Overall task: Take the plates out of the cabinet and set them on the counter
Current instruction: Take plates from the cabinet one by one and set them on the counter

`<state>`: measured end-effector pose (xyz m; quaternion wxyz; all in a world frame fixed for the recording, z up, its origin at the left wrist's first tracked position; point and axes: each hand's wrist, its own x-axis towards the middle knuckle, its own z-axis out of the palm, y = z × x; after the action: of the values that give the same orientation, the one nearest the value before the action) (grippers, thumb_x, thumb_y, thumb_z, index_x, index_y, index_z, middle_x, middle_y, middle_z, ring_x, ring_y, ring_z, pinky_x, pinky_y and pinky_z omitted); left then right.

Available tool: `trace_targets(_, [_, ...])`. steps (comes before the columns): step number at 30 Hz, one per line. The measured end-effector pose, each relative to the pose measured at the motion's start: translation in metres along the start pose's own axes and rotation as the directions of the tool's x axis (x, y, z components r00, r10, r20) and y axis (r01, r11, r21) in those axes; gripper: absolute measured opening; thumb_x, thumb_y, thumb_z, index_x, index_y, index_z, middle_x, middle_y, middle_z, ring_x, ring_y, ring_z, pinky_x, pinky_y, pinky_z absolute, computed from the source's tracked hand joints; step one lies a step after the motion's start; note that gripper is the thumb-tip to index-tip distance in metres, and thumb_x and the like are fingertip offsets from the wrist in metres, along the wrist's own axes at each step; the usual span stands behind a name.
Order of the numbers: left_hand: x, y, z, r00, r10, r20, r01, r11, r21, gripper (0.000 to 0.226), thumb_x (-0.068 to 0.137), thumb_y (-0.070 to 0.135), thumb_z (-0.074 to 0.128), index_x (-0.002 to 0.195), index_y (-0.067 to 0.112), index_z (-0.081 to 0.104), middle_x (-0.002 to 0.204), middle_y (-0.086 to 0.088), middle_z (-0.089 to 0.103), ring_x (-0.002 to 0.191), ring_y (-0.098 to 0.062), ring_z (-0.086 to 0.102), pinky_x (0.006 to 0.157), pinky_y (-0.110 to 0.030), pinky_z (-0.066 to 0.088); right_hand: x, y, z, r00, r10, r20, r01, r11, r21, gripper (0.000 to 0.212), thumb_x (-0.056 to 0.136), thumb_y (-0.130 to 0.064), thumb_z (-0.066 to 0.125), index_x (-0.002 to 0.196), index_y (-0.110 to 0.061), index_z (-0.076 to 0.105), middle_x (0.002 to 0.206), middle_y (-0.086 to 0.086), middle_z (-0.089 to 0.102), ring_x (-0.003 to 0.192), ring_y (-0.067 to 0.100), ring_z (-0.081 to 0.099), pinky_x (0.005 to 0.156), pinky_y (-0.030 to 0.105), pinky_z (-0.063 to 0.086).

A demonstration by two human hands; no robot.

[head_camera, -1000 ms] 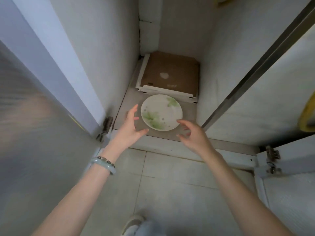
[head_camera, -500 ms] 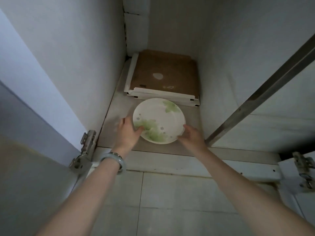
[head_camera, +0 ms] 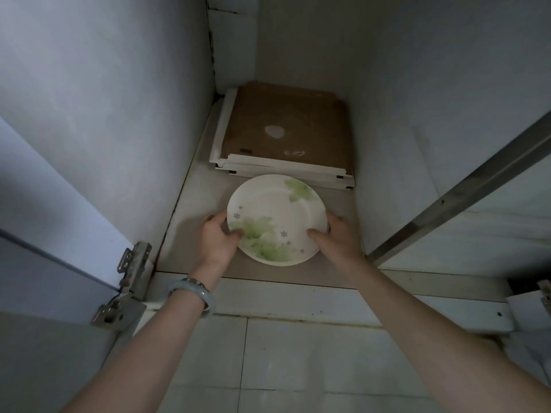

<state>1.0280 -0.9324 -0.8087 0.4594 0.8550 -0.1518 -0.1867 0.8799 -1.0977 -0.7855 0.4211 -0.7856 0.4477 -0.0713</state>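
Observation:
A white plate (head_camera: pixel 275 214) with green leaf prints and small flowers lies near the front of the low cabinet's floor (head_camera: pixel 199 210). My left hand (head_camera: pixel 217 238) grips its left rim, thumb on the plate's face and fingers curled under the edge. On the opposite side my right hand (head_camera: pixel 335 239) holds the right rim the same way, its thumb resting on the inside. Whether the plate is lifted off the floor cannot be told.
A flat brown-topped box in a white frame (head_camera: pixel 286 138) fills the back of the cabinet. The open door with metal hinges (head_camera: pixel 131 263) stands at the left. A metal rail (head_camera: pixel 465 186) and another door panel are at the right. Tiled floor (head_camera: pixel 298 359) lies below.
Both hands moved forward from beside the plate and closed on its left and right rims. The camera came closer to the cabinet.

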Motion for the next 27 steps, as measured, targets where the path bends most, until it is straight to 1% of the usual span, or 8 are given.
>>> trace_targets(3, [-0.005,-0.001,0.001,1.000,0.010,-0.004,-0.010,0.999,-0.041,0.031,0.075,0.003,0.071,0.104,0.014,0.070,0.098,-0.008,0.062,0.086,-0.023,0.058,0.072,-0.024,0.043,-0.001,-0.003,-0.001,0.999,0.036,0.021,-0.039,0.987,0.157,0.051,0.081,-0.014,0.062,0.132,-0.018,0.052,0.125,0.012,0.054,0.109,0.027,0.055,0.088,0.034,0.050])
trace_targets(6, [-0.010,-0.001,0.002,1.000,-0.015,-0.024,0.013,0.998,-0.062,0.030,0.076,0.004,0.070,0.102,0.018,0.070,0.100,-0.006,0.060,0.083,-0.019,0.057,0.062,-0.015,0.039,-0.002,-0.008,-0.003,0.998,0.059,0.034,-0.067,0.952,0.298,0.040,0.081,-0.006,0.061,0.121,-0.012,0.059,0.111,0.008,0.063,0.090,0.016,0.060,0.058,0.013,0.047])
trace_targets(9, [-0.015,0.000,0.002,0.999,-0.029,-0.041,0.026,0.997,-0.074,0.039,0.077,0.005,0.071,0.112,0.020,0.068,0.106,-0.004,0.057,0.080,-0.013,0.054,0.073,-0.021,0.043,-0.003,-0.008,-0.005,0.997,0.061,0.054,-0.076,0.929,0.362,0.041,0.080,-0.001,0.060,0.119,-0.012,0.061,0.094,-0.004,0.064,0.078,0.000,0.055,0.045,0.003,0.039])
trace_targets(12, [-0.018,0.003,0.003,0.998,-0.042,-0.047,0.036,0.993,-0.112,0.045,0.078,0.002,0.071,0.120,0.019,0.066,0.104,-0.003,0.053,0.083,-0.014,0.053,0.078,-0.024,0.041,-0.005,-0.006,-0.007,0.994,0.075,0.074,-0.097,0.925,0.369,0.043,0.080,-0.002,0.059,0.120,-0.014,0.059,0.096,-0.005,0.062,0.080,-0.002,0.054,0.048,0.009,0.041])
trace_targets(17, [-0.023,0.007,0.003,0.997,-0.053,-0.049,0.046,0.990,-0.134,0.039,0.079,-0.001,0.066,0.112,0.021,0.068,0.103,-0.012,0.064,0.084,-0.017,0.057,0.061,-0.016,0.040,-0.005,-0.009,-0.013,0.987,0.140,0.078,-0.160,0.888,0.432,0.034,0.080,-0.004,0.060,0.113,-0.012,0.062,0.089,-0.005,0.063,0.079,0.007,0.057,0.052,0.015,0.043])
trace_targets(20, [-0.028,0.013,0.004,0.998,-0.027,-0.048,0.018,0.984,-0.179,0.040,0.079,-0.005,0.061,0.107,0.022,0.069,0.104,-0.015,0.066,0.085,-0.020,0.061,0.068,-0.022,0.047,-0.008,-0.011,-0.019,0.981,0.184,0.068,-0.194,0.850,0.489,0.032,0.079,-0.006,0.061,0.109,-0.016,0.063,0.090,-0.005,0.063,0.082,0.012,0.057,0.060,0.025,0.043])
trace_targets(24, [-0.038,0.025,0.003,0.997,-0.005,-0.072,-0.014,0.966,-0.257,0.042,0.082,-0.004,0.060,0.114,0.023,0.067,0.109,-0.015,0.065,0.093,-0.022,0.064,0.081,-0.031,0.053,-0.019,-0.016,-0.032,0.985,0.165,0.042,-0.161,0.824,0.543,0.031,0.080,-0.001,0.058,0.105,-0.019,0.060,0.090,-0.005,0.063,0.081,0.010,0.057,0.061,0.024,0.043])
trace_targets(27, [-0.047,0.034,-0.003,0.996,0.006,-0.088,-0.034,0.947,-0.319,0.048,0.083,-0.008,0.057,0.117,0.025,0.066,0.108,-0.008,0.067,0.096,-0.019,0.065,0.076,-0.020,0.052,-0.030,-0.018,-0.043,0.990,0.139,0.033,-0.135,0.826,0.547,0.036,0.079,0.003,0.055,0.110,-0.014,0.061,0.097,0.001,0.064,0.087,0.016,0.057,0.069,0.025,0.046])
